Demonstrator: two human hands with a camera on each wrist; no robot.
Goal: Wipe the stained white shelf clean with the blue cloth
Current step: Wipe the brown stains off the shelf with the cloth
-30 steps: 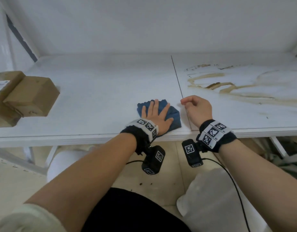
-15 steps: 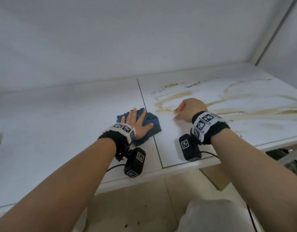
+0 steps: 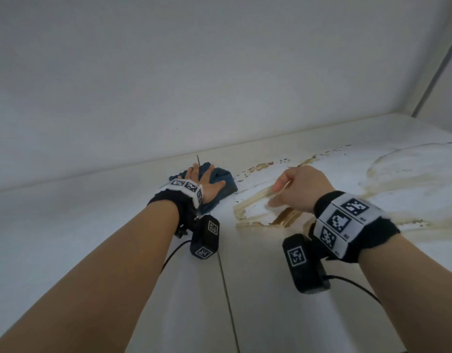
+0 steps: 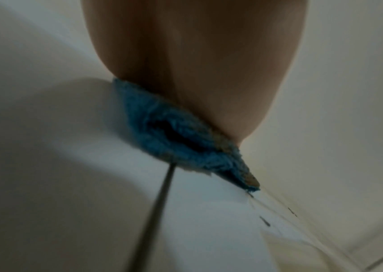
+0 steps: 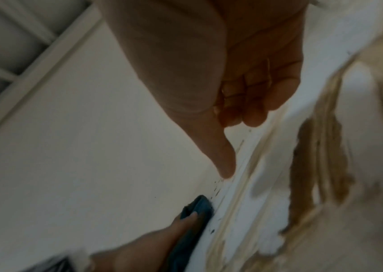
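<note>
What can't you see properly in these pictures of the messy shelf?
- Head view: the left hand lies flat on the blue cloth, hiding most of it.
- Left wrist view: the palm fills the top, so the fingers are hidden; everything is blurred.
- Right wrist view: the brown stains are smeared by blur, their edges unclear.
- Head view: the right hand covers part of the stains; the shelf is cut off at the bottom edge.
</note>
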